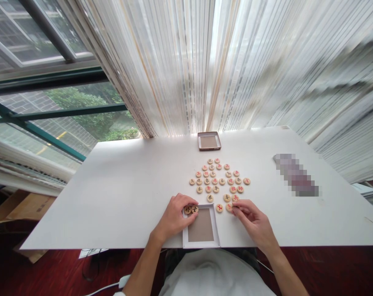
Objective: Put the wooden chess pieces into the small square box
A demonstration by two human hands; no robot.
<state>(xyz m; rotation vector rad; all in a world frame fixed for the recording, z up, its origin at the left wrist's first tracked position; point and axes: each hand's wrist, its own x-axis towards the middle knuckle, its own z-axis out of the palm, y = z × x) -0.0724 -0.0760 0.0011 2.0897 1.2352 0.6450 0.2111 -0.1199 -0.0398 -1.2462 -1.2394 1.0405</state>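
Note:
My left hand (178, 217) reaches over the left side of an open box tray (216, 226) with a grey-brown bottom. Its thumb and fingers close round a round wooden xiangqi piece (194, 210) with a black character, in the tray's far left corner. A second black-marked piece (187, 210) sits against it on the left. To the right of the tray, my right hand (254, 224) pinches the edge of a red-marked xiangqi piece (229, 207) on the table; its fingertips cover part of it. A red-marked piece (219, 208) lies between that one and the tray.
Several more xiangqi pieces (215, 181), red and black, lie spread on the white table (127, 193) beyond the tray. The box's other half (209, 142) stands at the far edge. A blurred-out long object (295, 174) lies at right. Curtains (180, 82) hang behind.

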